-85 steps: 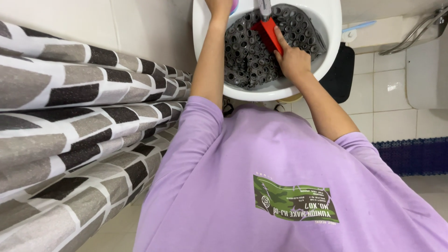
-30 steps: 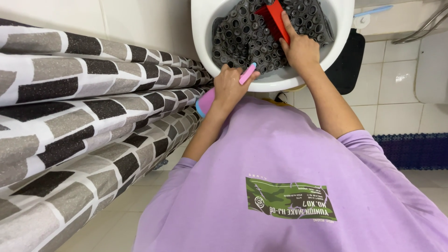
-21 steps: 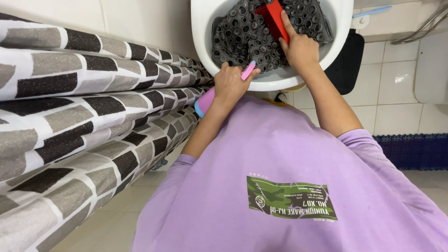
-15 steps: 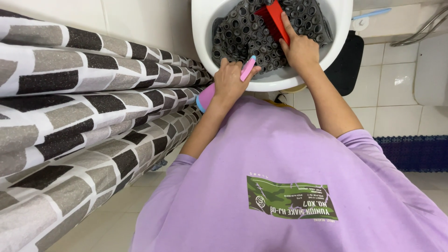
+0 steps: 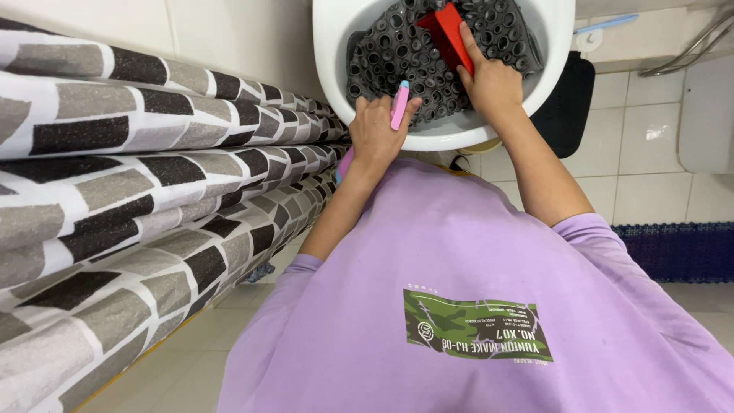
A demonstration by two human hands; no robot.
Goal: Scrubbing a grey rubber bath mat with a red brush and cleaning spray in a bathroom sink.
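Since half a second ago the left hand has lifted from the near rim to reach over it, and its pink brush now points into the white basin instead of lying across the edge. That hand is closed around the brush handle; the pink shaft runs nearly straight away from the person, its pale blue tip toward the dark mat, while a bit of the handle shows below the wrist. The right hand has hardly shifted: fingers spread flat, it presses a red scrubber onto the grey perforated mat crumpled inside the basin. The scrubber's long axis slants from the upper left of the picture down toward the right hand's fingertips.

Room is tight. The basin wall curves close around the mat on every side in view, and the near rim sits just under both wrists. To the left, a brick-patterned curtain hangs just beside the left forearm. To the right, a black cloth hangs against the tiled wall, near the right forearm. The purple shirt fills the lower view.
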